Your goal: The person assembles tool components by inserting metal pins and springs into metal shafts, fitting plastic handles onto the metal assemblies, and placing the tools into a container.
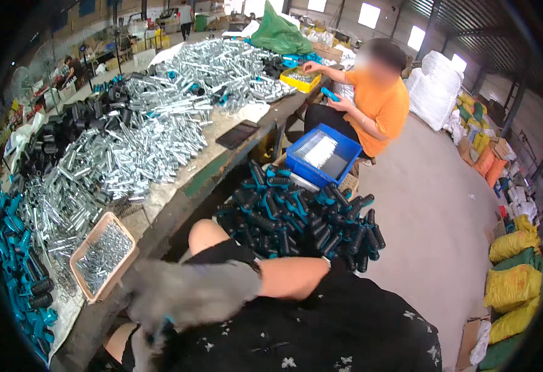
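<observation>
Both of my hands wear grey gloves and meet at the lower left, beside the table edge. My right hand (pixel 188 294) reaches across from the right and is smeared by motion, so its fingers cannot be made out. Below it, my left hand (pixel 142 350) is partly hidden and looks closed around a small teal and dark piece (pixel 168 321), whose kind is unclear. Just beyond my right hand, a pale pink tray (pixel 130 259) of small metal pins stands on the table. Left of the tray are teal and black handles (pixel 17 260) in a heap.
Shiny metal tubes (pixel 154 136) cover much of the table. A dark flat device (pixel 237 134) lies near its edge. Black-and-teal handles (pixel 290 217) are piled beyond my knees, beside a blue bin (pixel 324 180). A co-worker in orange (pixel 377 111) sits near a yellow tray (pixel 300 87).
</observation>
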Demonstrator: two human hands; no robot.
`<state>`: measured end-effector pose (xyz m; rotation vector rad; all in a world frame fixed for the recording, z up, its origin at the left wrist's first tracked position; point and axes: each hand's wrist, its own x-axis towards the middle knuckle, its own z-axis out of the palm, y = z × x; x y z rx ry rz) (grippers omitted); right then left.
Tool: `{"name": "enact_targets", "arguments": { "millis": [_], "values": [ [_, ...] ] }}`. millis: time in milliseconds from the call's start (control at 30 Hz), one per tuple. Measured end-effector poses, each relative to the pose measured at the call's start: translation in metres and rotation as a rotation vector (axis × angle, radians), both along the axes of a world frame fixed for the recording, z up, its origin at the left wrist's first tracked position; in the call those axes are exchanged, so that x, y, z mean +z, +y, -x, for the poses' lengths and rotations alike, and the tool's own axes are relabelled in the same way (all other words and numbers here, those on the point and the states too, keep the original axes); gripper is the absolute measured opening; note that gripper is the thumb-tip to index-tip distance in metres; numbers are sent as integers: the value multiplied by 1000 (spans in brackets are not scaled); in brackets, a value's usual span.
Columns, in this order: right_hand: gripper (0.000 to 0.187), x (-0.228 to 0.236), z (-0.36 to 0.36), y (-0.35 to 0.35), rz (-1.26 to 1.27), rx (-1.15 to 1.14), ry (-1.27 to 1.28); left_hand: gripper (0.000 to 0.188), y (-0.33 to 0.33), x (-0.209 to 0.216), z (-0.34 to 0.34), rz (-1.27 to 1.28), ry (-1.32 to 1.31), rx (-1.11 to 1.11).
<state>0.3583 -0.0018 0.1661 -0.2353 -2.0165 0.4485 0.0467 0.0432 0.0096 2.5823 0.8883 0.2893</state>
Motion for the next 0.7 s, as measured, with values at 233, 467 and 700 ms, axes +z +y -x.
{"name": "enact_targets", "arguments": {
  "millis": [233, 467, 700],
  "values": [
    [28, -16, -4, 0, 123, -13, -32, 63, 11, 21, -27, 513, -380, 104],
    [32, -9, -20, 5, 57, -65, -111, 41, -2, 65, -39, 953, -748, 295],
    [31, -49, -40, 27, 427, -113, 111, 49, 1, 77, -29, 809, -441, 167]
  ]
}}
